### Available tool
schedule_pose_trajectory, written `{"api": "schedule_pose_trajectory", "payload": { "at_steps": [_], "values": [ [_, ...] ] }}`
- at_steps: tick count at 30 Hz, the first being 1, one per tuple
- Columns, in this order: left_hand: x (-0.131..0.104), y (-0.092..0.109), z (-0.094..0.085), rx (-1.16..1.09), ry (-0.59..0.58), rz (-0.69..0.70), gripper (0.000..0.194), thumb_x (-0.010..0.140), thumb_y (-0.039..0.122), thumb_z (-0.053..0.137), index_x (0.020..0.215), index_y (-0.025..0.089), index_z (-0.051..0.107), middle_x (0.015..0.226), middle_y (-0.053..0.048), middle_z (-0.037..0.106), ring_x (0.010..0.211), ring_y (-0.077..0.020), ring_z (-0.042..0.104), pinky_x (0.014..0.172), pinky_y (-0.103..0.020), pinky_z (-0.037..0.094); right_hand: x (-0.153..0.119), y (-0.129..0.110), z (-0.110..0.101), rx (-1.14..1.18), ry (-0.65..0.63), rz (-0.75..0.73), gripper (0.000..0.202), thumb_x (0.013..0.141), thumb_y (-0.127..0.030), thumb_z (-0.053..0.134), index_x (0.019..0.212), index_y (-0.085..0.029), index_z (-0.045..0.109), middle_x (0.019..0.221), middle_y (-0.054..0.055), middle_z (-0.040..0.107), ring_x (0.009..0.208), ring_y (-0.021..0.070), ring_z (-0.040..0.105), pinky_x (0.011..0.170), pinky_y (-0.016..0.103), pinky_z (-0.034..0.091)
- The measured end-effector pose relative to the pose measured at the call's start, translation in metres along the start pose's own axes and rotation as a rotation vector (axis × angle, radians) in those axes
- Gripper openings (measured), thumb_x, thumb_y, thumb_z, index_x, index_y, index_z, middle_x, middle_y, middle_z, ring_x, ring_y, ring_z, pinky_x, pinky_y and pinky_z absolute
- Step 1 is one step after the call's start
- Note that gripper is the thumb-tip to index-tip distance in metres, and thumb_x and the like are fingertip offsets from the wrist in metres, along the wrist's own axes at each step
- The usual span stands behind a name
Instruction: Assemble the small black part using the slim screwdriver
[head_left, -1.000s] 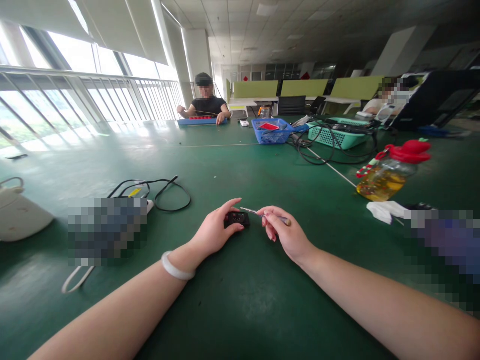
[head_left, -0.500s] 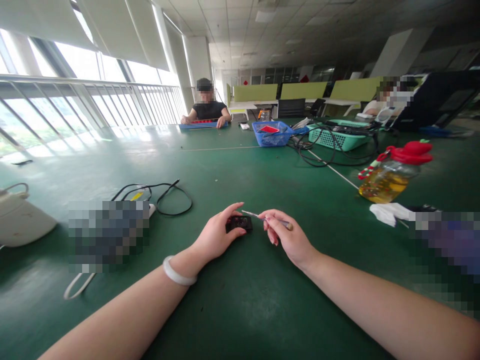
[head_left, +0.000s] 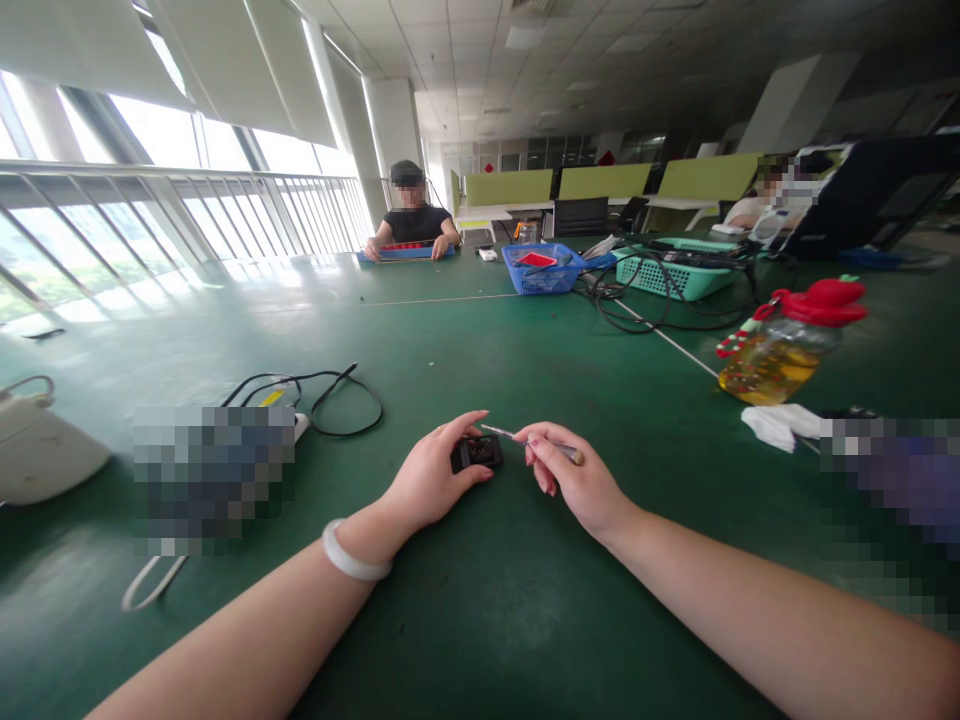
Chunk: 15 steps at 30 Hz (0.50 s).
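Green surface (head_left: pixel 480 620) fills most of the frame, railing (head_left: pixel 247 215) upper left, blue basket (head_left: pixel 544 278) upper centre, bottle (head_left: pixel 776 370) at right. Small black part (head_left: pixel 489 450) sits just below frame centre, recessed face showing. We've got it pinched in the left hand (head_left: pixel 429 478), thumb on the near side, fingers on the far side. Right hand (head_left: pixel 576 478) grips a slim tool (head_left: pixel 576 456), tip by the part's upper edge; can't tell if touching. Reads as tool-positioning. Moving the tip in would call for a firm left hold and fine aim.
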<state>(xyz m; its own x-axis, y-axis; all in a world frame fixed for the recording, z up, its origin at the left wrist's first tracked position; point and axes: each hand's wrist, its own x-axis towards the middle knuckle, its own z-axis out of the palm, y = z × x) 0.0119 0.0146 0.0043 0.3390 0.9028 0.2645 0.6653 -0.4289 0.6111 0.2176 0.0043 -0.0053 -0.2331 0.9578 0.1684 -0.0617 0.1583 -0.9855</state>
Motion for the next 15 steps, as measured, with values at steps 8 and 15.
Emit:
{"api": "schedule_pose_trajectory", "payload": {
  "at_steps": [8, 15],
  "values": [
    [0.0001, 0.0008, -0.0012, 0.046, 0.001, -0.034, 0.061, 0.075, 0.027, 0.067, 0.132, 0.029, 0.044, 0.109, -0.002, 0.067, 0.107, -0.0244, 0.056, 0.097, -0.042, 0.043, -0.0016, 0.0001, -0.0006, -0.003, 0.0, -0.003, 0.026, 0.087, -0.042, 0.053, 0.091, -0.018, 0.062, 0.069, -0.003, 0.051, 0.047, 0.0061, 0.044, 0.044, 0.021, 0.035],
    [0.0, 0.0038, -0.0019, 0.067, -0.034, -0.068, 0.063, 0.073, 0.028, 0.069, 0.132, 0.027, 0.046, 0.109, -0.002, 0.069, 0.112, -0.0269, 0.053, 0.098, -0.043, 0.041, -0.0014, 0.0022, -0.0013, -0.002, -0.014, 0.005, 0.026, 0.088, -0.043, 0.052, 0.093, -0.019, 0.062, 0.072, -0.002, 0.052, 0.048, 0.0067, 0.045, 0.044, 0.021, 0.034]
  ]
}}
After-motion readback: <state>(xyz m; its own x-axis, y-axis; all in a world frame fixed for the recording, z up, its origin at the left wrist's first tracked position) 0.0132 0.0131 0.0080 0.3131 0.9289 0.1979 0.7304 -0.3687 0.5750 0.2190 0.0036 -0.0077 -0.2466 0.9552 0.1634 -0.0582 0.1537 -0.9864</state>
